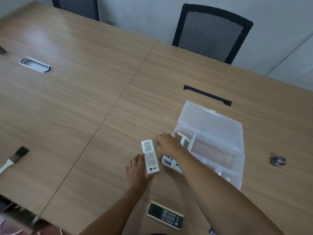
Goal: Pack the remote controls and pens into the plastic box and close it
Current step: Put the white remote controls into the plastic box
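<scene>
A clear plastic box lies open at the right, its lid folded back flat. Two white remotes are inside its left compartments, one at the far end and another nearer me. My right hand hovers palm down at the box's left edge with its fingers spread and its thumb touching the far remote. My left hand grips a third white remote that lies on the table left of the box. A dark remote lies near the front edge. The tip of a blue pen shows at the bottom.
A paintbrush lies at the table's left edge. A small grey object sits right of the box. A black cable slot and an oval grommet are set into the wooden table. A mesh chair stands behind.
</scene>
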